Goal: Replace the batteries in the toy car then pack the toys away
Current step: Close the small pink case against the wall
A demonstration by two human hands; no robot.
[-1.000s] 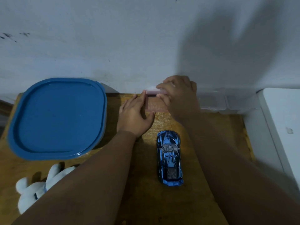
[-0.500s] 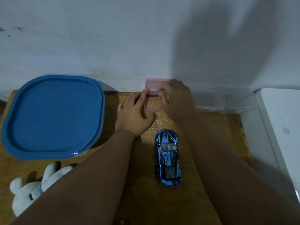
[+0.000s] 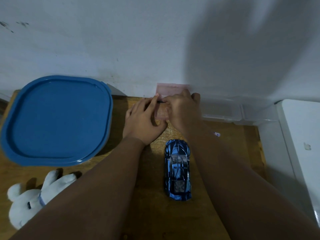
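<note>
Swung up since a moment ago: the lid of the small see-through pink plastic box [image 3: 170,89], now standing against the white wall. Big round-cornered blue plastic lid [image 3: 57,120] far left on the brown wooden table [image 3: 152,213]. Fluffy white bunny toy [image 3: 34,200] lower left. Shiny blue toy car [image 3: 178,170] just below both hands, nose toward them, long way front to back, nearer the right arm. Left hand [image 3: 143,122] flat, steadying the box. Right hand [image 3: 183,110] pinching something dark inside; cannot tell what.

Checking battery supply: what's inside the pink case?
The pink case has its lid up against the wall. Both hands cover the opening; only a thin dark item shows at the right hand. Batteries can't be confirmed.
</note>
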